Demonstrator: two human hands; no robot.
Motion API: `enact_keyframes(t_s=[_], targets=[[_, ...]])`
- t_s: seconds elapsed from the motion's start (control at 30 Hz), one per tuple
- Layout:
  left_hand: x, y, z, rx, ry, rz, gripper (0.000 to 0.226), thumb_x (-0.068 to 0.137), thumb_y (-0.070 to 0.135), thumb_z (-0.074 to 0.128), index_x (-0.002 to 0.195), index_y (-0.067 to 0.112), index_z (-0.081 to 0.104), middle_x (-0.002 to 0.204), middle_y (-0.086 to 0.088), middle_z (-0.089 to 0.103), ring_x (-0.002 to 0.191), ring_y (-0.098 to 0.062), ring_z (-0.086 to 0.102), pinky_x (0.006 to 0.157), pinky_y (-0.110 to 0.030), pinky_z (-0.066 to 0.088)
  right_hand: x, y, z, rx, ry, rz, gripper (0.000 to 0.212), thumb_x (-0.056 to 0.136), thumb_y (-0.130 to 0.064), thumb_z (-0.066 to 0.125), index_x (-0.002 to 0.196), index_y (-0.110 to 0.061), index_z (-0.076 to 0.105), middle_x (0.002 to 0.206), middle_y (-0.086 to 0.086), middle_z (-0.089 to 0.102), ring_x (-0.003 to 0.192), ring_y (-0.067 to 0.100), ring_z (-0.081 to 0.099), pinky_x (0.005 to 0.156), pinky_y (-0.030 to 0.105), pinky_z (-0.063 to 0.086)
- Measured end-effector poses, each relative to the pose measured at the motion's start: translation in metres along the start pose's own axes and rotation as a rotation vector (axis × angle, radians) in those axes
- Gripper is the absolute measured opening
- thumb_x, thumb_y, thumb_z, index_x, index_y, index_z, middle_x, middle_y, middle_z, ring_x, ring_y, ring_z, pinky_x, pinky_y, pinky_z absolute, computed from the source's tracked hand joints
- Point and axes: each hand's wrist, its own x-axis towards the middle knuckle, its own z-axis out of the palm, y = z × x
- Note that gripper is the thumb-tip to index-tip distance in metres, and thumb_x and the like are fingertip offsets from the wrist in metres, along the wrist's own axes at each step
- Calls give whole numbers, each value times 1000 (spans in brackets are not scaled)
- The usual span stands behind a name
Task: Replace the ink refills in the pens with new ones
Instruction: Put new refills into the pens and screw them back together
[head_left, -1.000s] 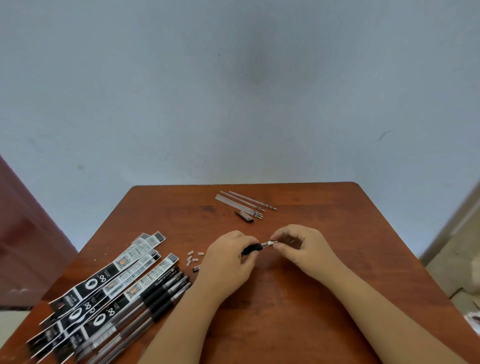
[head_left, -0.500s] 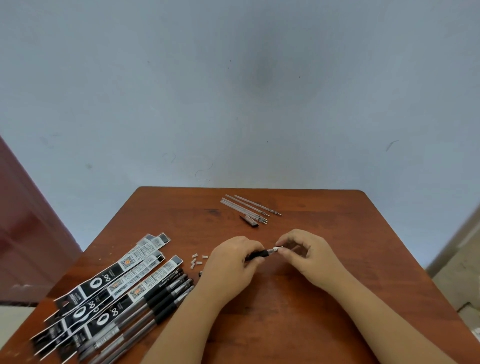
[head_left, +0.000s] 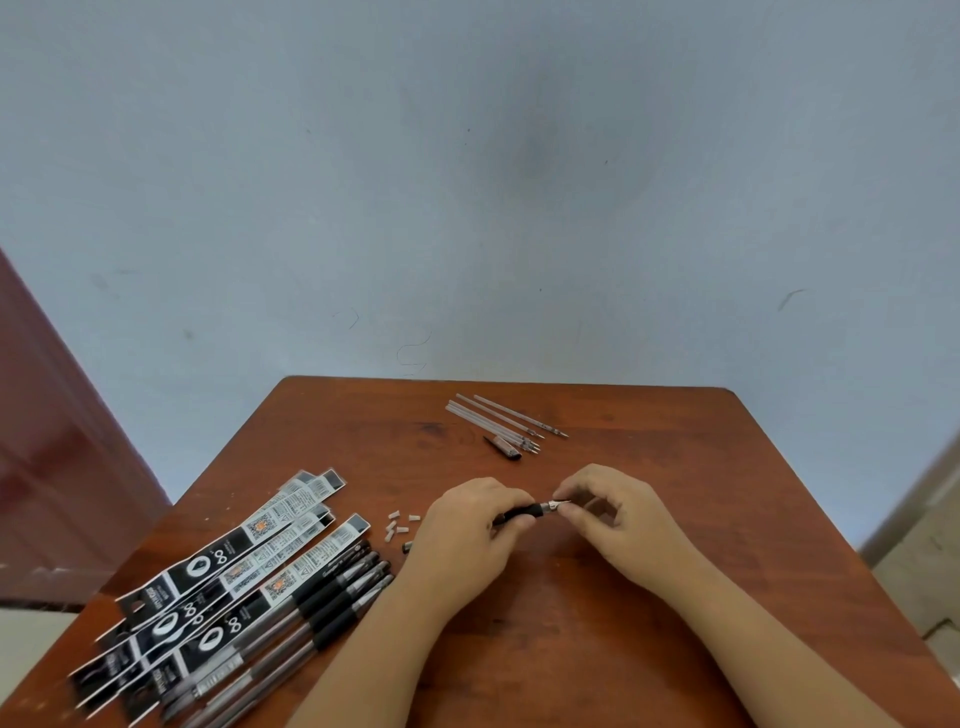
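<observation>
Pen (head_left: 524, 513) with black grip, held level just above the middle of the wooden table (head_left: 597, 639). Left hand (head_left: 467, 540): fingers curled round the grip. Right hand (head_left: 613, 514): thumb and forefinger pinched on the metal tip. Bare refills (head_left: 498, 422) lie at the far edge; packaged refills (head_left: 234, 564) and spare pens (head_left: 311, 613) near left.

I see the pen (head_left: 524, 512) lying nearly level above the table, black grip and silver tip pointing right. Loose refills (head_left: 501, 422), thin pale tubes with metal points, lie side by side at the far edge, a dark cap (head_left: 503, 447) just beside them. More pens (head_left: 311, 613) lie in a row at the left, beside black-and-white refill packs (head_left: 228, 561).
</observation>
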Motion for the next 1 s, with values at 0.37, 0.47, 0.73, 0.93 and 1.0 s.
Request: enact_keyframes(t_s=[0.37, 0.47, 0.73, 0.93, 1.0], targets=[[-1, 0, -1, -21, 44, 22, 20, 85, 18, 59, 103, 18, 67, 95, 3, 65, 90, -8, 54, 77, -15, 37, -1, -4, -2, 2, 2, -29, 15, 75, -38, 51, 85, -30, 58, 78, -22, 54, 81, -2, 54, 65, 9, 43], [-1, 0, 0, -13, 43, 27, 20, 85, 18, 59, 104, 18, 67, 96, 3, 66, 91, -9, 55, 77, -14, 36, -1, -3, -2, -9, 10, -55, 22, 72, -23, 56, 88, -15, 68, 77, -23, 55, 78, -8, 55, 65, 5, 43], [-1, -1, 0, -15, 42, 50, 21, 85, 18, 59, 105, 17, 67, 98, 2, 67, 93, -11, 57, 81, -19, 41, 0, -3, -3, -63, -37, -60, 46, 72, -51, 43, 89, -16, 68, 72, -25, 52, 79, -9, 53, 67, 9, 42], [-3, 1, -2, -18, 33, 43, 33, 78, 26, 48, 102, 15, 68, 95, 1, 68, 90, -11, 59, 80, -17, 40, 0, -4, -3, -39, 18, -86, 17, 73, -22, 57, 83, -14, 69, 73, -25, 53, 78, -10, 54, 65, 6, 43], [-3, 1, -2, -11, 23, 47, 35, 77, 27, 47, 103, 15, 68, 96, 1, 68, 92, -12, 58, 81, -18, 40, 1, -4, -2, -59, 11, -75, 23, 77, -29, 53, 82, -13, 68, 72, -25, 51, 78, -9, 53, 65, 5, 41]])
